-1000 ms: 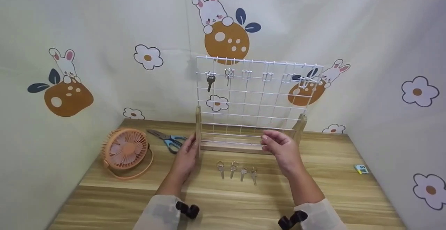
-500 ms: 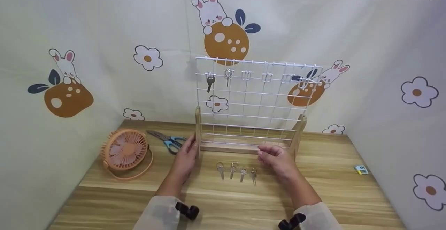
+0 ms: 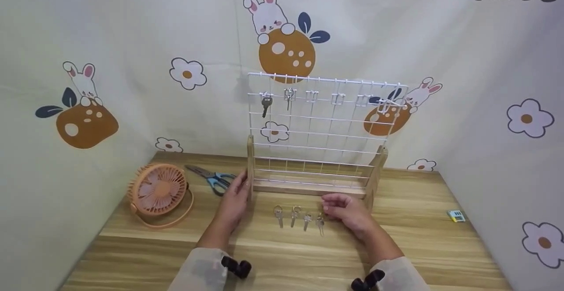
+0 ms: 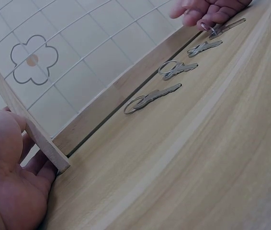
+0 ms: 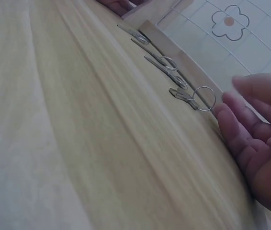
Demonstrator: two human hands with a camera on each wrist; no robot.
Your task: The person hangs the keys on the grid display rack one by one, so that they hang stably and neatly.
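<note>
A white wire grid rack [image 3: 326, 78] stands upright on a wooden base [image 3: 304, 189]. My left hand [image 3: 235, 200] grips its left wooden leg [image 4: 42, 139], thumb on one side and fingers round the other. Several keys with rings lie in a row before the base, from the leftmost key [image 3: 280, 218] to the rightmost key [image 3: 320, 225]. Beside that rightmost key is my right hand [image 3: 350, 214], fingers loosely bent and nothing between them. In the right wrist view its fingertips are right at the key's ring [image 5: 215, 100]. A dark key [image 3: 266, 104] and a silver key [image 3: 289, 99] hang from the rack's left hooks.
White hooks [image 3: 338, 97] line the grid's upper part. Left of the rack lie blue-handled scissors [image 3: 216, 180], close to my left hand, and an orange fan [image 3: 162, 189]. A small teal-and-white object [image 3: 456, 215] sits at the table's right edge. Patterned cloth walls enclose the table.
My right hand has come down and leftward from in front of the grid to the rightmost key. The left hand stays on the rack's leg.
</note>
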